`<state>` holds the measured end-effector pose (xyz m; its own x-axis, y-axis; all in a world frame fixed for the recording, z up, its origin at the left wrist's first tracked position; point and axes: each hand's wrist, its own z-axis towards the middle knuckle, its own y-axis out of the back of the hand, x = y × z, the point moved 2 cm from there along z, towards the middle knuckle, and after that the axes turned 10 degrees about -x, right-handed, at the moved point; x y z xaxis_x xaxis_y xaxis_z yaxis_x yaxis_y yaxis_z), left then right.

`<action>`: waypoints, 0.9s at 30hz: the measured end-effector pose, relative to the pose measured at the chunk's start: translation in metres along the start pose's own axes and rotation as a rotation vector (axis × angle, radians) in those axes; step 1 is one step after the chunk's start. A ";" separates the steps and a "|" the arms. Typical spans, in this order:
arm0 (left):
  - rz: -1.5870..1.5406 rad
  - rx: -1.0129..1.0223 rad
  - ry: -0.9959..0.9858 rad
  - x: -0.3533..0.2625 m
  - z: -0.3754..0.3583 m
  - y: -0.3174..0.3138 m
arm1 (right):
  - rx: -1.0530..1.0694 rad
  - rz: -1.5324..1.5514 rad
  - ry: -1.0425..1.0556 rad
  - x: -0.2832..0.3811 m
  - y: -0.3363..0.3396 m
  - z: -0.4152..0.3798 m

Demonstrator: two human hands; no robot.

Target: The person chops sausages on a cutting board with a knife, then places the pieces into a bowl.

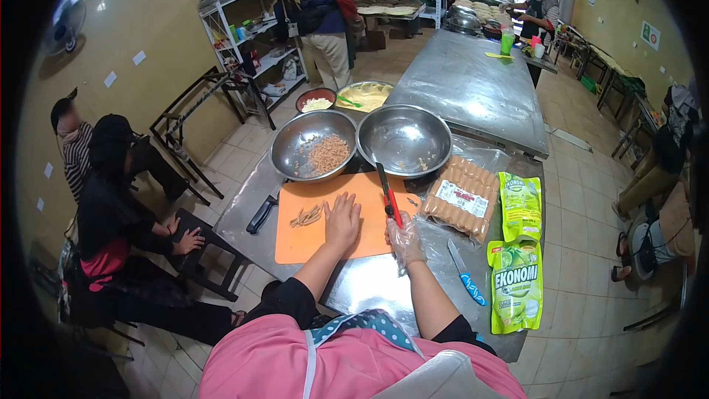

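My bare left hand [343, 220] lies with its fingers stretched out on the orange cutting board [314, 247], just right of a small pile of thin brown sausage strips [305, 216]. In a clear plastic glove, my right hand [404, 239] grips a knife [392, 203] with a red handle and a dark blade, pointing away from me over the board's right side. Behind the board, one steel bowl [284, 149] holds chopped sausage pieces [329, 154]. The other steel bowl [402, 122] has only a few bits in it. A pack of sausages [459, 199] lies to the right.
A black-handled knife [261, 216] lies left of the board, a blue-handled knife [467, 277] right. Two green Ekonomi pouches [515, 288] lie at the table's right edge. Beyond stands a long steel table [473, 77]. A person in black [114, 199] sits close on the left.
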<state>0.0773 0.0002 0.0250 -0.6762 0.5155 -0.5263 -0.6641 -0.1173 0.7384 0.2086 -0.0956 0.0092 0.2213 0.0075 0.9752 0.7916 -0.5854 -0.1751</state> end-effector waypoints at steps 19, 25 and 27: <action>-0.246 -0.342 -0.048 0.054 0.013 0.057 | -0.031 0.003 0.053 -0.012 0.000 0.007; -0.129 -0.430 0.045 0.094 0.008 0.082 | -0.013 0.012 0.037 -0.007 0.001 0.005; -0.128 -0.394 0.043 0.097 0.004 0.079 | -0.007 0.029 0.016 -0.009 0.001 0.007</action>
<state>-0.0395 0.0439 0.0344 -0.5877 0.5124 -0.6262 -0.8091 -0.3746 0.4528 0.2111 -0.0910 -0.0010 0.2348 -0.0230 0.9718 0.7811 -0.5906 -0.2028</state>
